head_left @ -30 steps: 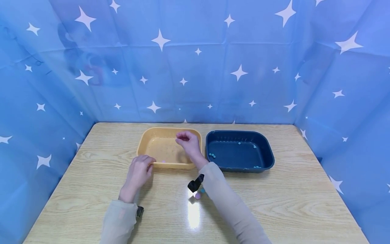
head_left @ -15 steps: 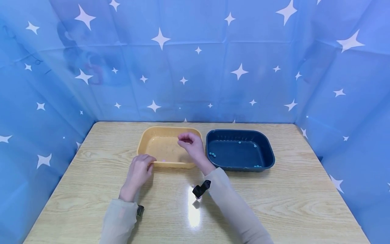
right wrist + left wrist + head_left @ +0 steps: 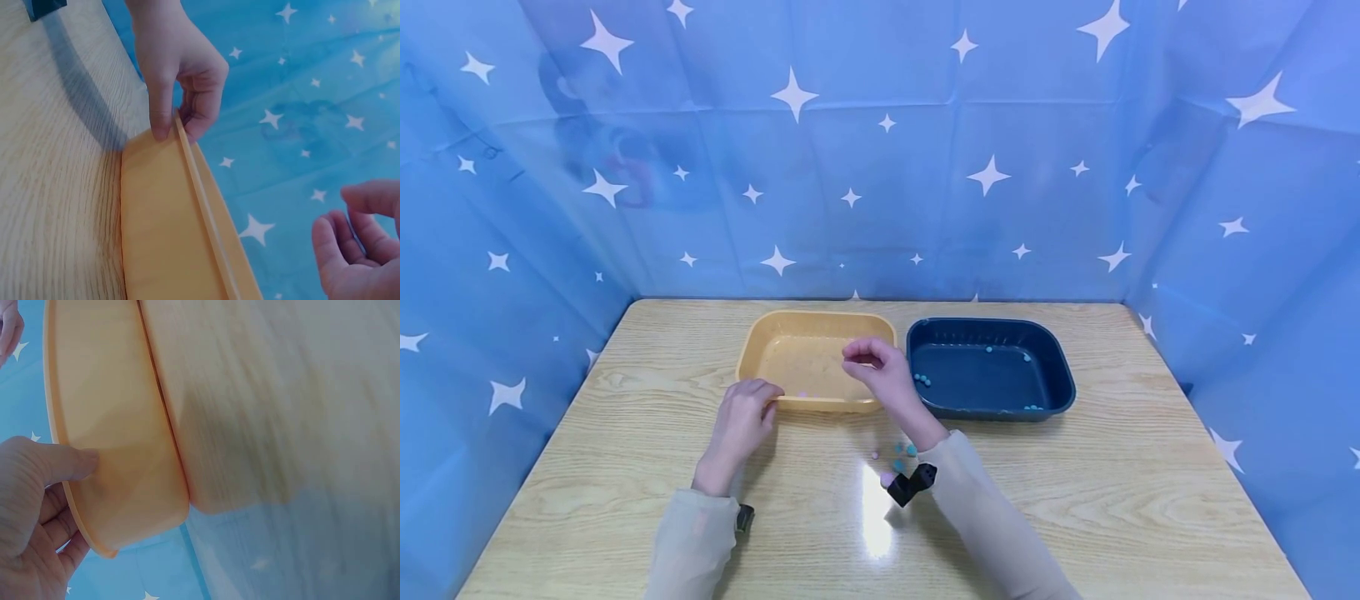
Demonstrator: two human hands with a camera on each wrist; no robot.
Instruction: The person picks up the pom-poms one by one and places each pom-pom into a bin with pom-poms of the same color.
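Observation:
My left hand [image 3: 747, 417] grips the near rim of a yellow-orange tray [image 3: 827, 406], thumb on the outer wall and fingers behind the rim, as the left wrist view shows. Over the tray's right side hovers my right hand [image 3: 883, 372]. Its fingers [image 3: 337, 240] are loosely curled, apart from the thumb, and nothing shows between them. A small pale purple bead-like piece [image 3: 802, 394] lies inside the tray near its front wall. Several small teal and purple pieces [image 3: 898, 465] lie on the table by the right wrist camera, which partly hides them.
A dark blue tray [image 3: 996, 414] stands right of the yellow one, with several small teal pieces [image 3: 922, 380] in it. Both trays sit toward the back of the wooden table [image 3: 1150, 467]. A blue star-patterned curtain [image 3: 880, 167] hangs behind and at both sides.
My right hand has drifted slightly right and toward me over the yellow tray, its thumb and fingers a bit farther apart. The pieces on the table show more now. My left hand has stayed put.

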